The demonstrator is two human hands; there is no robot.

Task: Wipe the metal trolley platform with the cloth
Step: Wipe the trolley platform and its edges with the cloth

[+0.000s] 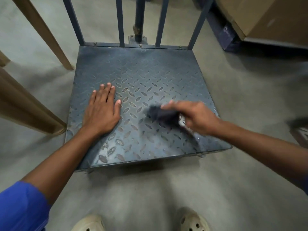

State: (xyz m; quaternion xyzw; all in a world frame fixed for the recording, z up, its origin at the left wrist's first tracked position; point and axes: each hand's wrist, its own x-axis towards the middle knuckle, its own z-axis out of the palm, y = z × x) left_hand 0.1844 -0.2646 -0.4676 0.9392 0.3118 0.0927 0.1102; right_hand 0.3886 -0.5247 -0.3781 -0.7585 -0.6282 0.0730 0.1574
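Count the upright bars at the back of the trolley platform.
5: left corner bar, inner left bar, thick centre post, inner right bar, right corner bar. None seems hidden.

blue-grey diamond-tread platform [141, 72], dark cloth [160, 114], blue sleeve [21, 207]

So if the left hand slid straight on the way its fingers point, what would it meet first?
Probably nothing soon: the left hand lies flat on the trolley platform, with bare plate ahead. The upright bars at the far edge look first in line, though depth is unclear.
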